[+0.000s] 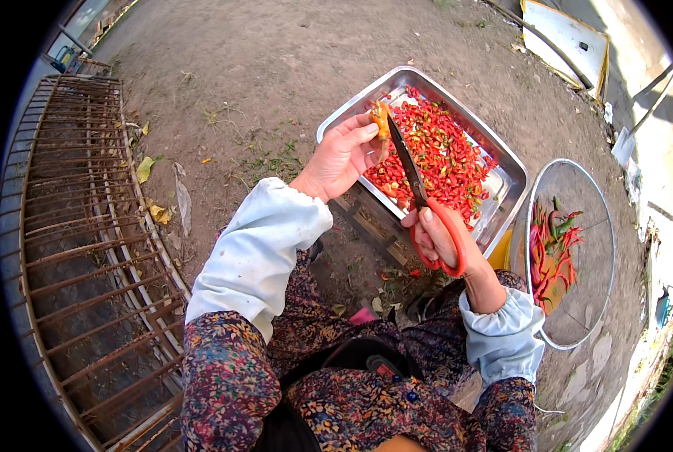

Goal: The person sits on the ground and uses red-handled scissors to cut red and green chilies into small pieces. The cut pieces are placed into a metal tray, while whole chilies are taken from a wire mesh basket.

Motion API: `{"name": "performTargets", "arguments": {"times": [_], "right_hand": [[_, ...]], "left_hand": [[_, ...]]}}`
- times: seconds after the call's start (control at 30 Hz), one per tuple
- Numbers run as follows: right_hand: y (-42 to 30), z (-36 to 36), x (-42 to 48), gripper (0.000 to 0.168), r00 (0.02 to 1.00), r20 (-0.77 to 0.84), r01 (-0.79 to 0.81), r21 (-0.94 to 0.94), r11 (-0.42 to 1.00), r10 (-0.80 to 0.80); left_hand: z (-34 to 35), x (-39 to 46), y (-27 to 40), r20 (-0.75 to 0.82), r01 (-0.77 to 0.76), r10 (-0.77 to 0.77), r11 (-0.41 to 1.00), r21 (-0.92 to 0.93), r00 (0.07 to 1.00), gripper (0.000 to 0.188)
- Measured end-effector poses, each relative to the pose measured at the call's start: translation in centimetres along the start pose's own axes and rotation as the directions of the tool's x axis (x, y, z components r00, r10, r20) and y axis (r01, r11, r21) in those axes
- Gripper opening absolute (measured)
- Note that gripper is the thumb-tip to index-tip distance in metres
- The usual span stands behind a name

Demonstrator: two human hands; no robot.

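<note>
My left hand (345,151) pinches an orange pepper (380,117) between thumb and fingers, over the near left part of a metal tray (506,160). My right hand (439,237) has its fingers through the red handles of a pair of scissors (410,164). The dark blades point up and to the left, with their tip against or just beside the pepper; the two blades look close together. Cut pieces of red chili pepper (438,152), some green or orange, cover much of the tray floor below both hands.
To the right stands a round mesh basket (596,305) with whole red and green chilies (556,243). A wooden support (370,226) shows under the tray. Rusty metal bars (99,254) run along the left. A white panel (565,42) lies at the upper right.
</note>
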State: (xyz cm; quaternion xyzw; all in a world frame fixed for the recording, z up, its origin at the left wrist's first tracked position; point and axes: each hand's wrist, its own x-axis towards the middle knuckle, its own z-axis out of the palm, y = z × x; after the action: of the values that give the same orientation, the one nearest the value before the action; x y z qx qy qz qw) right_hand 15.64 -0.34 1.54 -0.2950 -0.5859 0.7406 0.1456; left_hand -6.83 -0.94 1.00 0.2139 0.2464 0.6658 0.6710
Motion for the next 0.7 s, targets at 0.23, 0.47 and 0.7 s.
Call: {"name": "performTargets", "arguments": {"times": [0.23,0.47,0.7], "right_hand": [[-0.4,0.3,0.0,0.035,0.992,-0.126,-0.039,-0.218,0.975,0.011],[-0.7,-1.2,-0.3,0.043,0.994,-0.095,-0.055,-0.048,0.997,0.05],[-0.1,0.1,0.1,0.047,0.971,-0.215,-0.081,-0.701,0.709,-0.102]], "left_hand": [[-0.3,-0.1,-0.2,-0.094,-0.05,0.082,0.953,0.298,0.992,0.02],[-0.4,-0.5,0.1,-0.148,-0.061,0.112,0.948,0.311,0.983,0.016],[0.1,-0.3,-0.4,-0.254,-0.083,0.155,0.959,0.27,0.955,0.02]]}}
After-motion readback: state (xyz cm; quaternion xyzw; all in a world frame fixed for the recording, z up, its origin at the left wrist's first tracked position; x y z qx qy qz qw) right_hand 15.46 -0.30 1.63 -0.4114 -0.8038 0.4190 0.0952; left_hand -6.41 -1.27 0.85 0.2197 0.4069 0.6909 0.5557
